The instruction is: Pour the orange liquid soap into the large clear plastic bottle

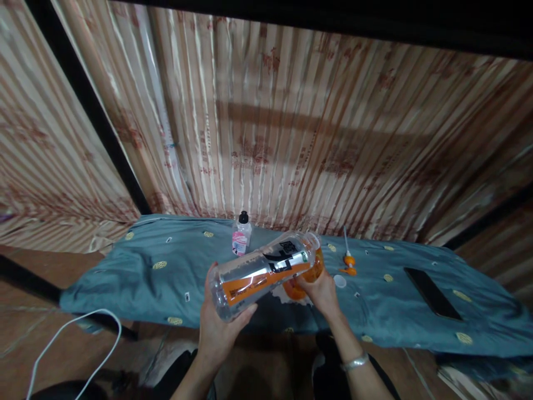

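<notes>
The left hand (219, 328) wraps its fingers around a tilted clear bottle (266, 272), its mouth over an orange container (306, 278) that the right hand (322, 294) seems to grip.

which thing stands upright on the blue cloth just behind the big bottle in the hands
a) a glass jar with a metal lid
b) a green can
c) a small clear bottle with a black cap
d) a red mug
c: a small clear bottle with a black cap and pink label stands upright on the blue cloth, behind the big bottle that the left hand and right hand hold tilted.
</notes>
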`<state>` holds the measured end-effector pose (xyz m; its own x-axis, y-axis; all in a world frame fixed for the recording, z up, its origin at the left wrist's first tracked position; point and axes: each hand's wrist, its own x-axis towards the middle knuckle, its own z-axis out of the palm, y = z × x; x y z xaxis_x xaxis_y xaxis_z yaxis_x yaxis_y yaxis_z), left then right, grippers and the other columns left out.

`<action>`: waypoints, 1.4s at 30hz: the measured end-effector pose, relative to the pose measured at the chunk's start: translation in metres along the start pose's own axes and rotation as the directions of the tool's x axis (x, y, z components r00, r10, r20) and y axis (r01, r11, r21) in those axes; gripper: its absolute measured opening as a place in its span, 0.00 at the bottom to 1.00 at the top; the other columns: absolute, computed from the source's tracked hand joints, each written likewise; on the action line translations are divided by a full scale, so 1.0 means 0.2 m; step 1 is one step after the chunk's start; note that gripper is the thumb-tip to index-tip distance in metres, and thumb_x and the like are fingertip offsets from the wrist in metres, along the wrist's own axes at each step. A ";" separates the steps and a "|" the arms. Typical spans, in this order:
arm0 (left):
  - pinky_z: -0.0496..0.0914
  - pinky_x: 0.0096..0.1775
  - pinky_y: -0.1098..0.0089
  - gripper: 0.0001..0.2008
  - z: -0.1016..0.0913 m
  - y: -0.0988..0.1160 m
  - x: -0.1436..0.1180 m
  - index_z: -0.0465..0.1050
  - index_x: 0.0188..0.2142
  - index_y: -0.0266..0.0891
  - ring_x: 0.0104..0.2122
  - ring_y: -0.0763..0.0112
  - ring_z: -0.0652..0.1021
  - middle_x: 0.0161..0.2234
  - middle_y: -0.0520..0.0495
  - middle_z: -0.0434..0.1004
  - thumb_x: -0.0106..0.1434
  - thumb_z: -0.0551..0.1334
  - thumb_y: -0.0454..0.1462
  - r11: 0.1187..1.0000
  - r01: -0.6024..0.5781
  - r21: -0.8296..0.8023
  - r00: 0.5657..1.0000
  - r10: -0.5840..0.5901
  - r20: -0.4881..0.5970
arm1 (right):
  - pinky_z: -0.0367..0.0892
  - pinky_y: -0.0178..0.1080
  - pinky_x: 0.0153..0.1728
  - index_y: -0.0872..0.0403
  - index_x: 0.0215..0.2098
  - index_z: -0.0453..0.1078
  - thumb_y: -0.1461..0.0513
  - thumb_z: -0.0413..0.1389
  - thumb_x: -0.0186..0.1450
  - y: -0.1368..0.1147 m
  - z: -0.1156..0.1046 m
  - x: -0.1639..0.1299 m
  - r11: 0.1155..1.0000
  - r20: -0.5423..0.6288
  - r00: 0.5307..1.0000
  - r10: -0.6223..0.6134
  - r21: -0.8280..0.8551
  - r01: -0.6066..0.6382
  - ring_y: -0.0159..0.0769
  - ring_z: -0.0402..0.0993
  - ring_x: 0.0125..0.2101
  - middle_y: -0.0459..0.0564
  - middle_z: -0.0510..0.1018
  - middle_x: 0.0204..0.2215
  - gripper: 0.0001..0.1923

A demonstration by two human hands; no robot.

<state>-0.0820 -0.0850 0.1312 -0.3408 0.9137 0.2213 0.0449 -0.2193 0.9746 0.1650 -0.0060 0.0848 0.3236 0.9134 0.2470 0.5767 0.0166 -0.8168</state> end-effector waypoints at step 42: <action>0.73 0.58 0.46 0.56 -0.06 -0.05 0.05 0.50 0.71 0.37 0.54 0.46 0.82 0.55 0.34 0.81 0.50 0.76 0.49 0.994 -0.025 0.105 0.998 0.018 0.062 | 0.78 0.47 0.46 0.53 0.51 0.72 0.53 0.67 0.55 -0.04 -0.01 -0.01 1.000 0.017 1.000 -0.019 0.008 0.019 0.54 0.84 0.47 0.59 0.86 0.45 0.28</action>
<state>-0.0966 -0.0779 0.1226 -0.2813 0.9289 0.2407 0.1517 -0.2046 0.9670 0.1616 -0.0084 0.0922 0.2998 0.9197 0.2535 0.5765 0.0371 -0.8163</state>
